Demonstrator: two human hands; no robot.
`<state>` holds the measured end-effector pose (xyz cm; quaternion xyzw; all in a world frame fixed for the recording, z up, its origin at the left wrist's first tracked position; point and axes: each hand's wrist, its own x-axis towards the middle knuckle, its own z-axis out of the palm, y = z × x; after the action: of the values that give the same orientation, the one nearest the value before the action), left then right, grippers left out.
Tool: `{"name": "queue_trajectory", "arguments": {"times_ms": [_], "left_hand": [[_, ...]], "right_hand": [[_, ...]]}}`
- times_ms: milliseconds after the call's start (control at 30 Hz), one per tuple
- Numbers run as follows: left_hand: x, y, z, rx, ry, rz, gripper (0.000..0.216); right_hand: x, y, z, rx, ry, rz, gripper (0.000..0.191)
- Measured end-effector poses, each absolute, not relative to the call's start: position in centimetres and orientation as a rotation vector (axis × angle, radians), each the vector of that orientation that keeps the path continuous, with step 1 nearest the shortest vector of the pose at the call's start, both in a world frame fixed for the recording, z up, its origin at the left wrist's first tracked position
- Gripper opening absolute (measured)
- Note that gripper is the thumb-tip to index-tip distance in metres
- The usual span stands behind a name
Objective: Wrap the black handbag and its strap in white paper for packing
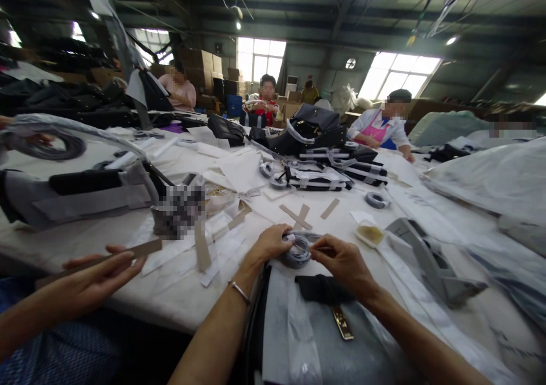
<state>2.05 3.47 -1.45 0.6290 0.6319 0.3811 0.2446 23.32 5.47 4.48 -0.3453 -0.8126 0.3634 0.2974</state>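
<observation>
Head view: the left hand [269, 243] curls over the 9 o'clock edge of a small grey coiled roll of tape [297, 251], fingers closed around it. At the roll's 3 o'clock edge the right hand [341, 261] pinches with thumb and fingertips, apparently on the tape's loose end; the exact grip is too small to make out. A thin silver bracelet [239, 291] circles the left wrist.

Directly at 6 o'clock of the roll, near the wearer, lies a grey bag wrapped in clear plastic film [298, 339], with a black strap [324, 289] across it and a gold metal clasp [342, 322] hanging from that strap.

At 2 o'clock of the right hand sits a small shallow white dish of yellowish glue [369, 234]. At 12 o'clock, tan cardboard strips [298, 216] lie crossed on the white-covered surface [341, 203].

At 9 o'clock, well apart, a co-worker's hand [91, 282] holds a long tan strip [128, 252].

Farther off at 12 o'clock, black handbags with grey taped straps [315, 140] are piled, and other people sit along the far edge.
</observation>
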Motion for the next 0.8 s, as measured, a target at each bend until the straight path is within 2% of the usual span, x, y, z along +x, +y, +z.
{"name": "queue_trajectory", "arguments": {"times_ms": [133, 433, 567, 800], "left_hand": [[2.6, 3.6, -1.3, 1.783, 1.845, 0.951, 0.029], [2.6, 3.9, -1.5, 1.855, 1.903, 0.834, 0.031], [2.8, 3.8, -1.3, 1.853, 1.942, 0.819, 0.025], [2.6, 3.2, -0.4, 1.797, 2.002, 0.952, 0.024]], "right_hand": [[23.0, 5.2, 3.8, -0.921, -2.358, 0.817, 0.003], [21.2, 5.7, 5.0, -0.901, -2.383, 0.804, 0.004], [20.7, 5.6, 4.1, -0.863, -2.413, 0.797, 0.005], [20.5, 4.5, 3.4, -0.797, -2.488, 0.708, 0.012]]}}
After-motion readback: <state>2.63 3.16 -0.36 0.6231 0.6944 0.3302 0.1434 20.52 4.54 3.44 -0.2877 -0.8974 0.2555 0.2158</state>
